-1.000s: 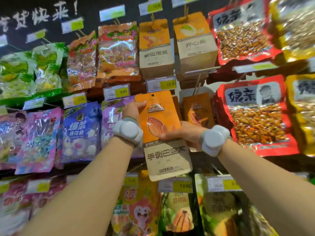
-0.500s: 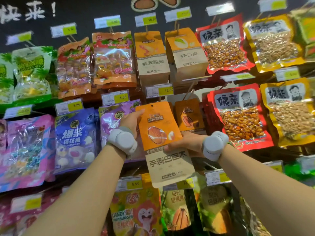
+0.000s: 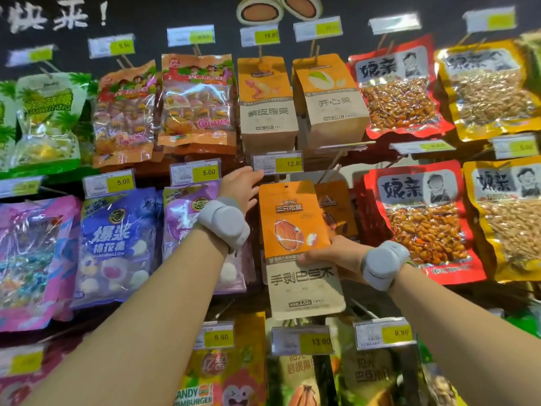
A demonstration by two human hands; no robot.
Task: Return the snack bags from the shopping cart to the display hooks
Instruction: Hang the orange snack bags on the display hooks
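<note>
Glossy pegboard display (image 3: 409, 13); flat matte almond pouch (image 3: 295, 247) (orange-and-kraft) between both hands.

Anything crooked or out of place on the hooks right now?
Only the almond bag stands out: the right hand holds it tilted below the 12.80 price tag, its hole not on a hook. The left hand reaches toward that tag.
</note>
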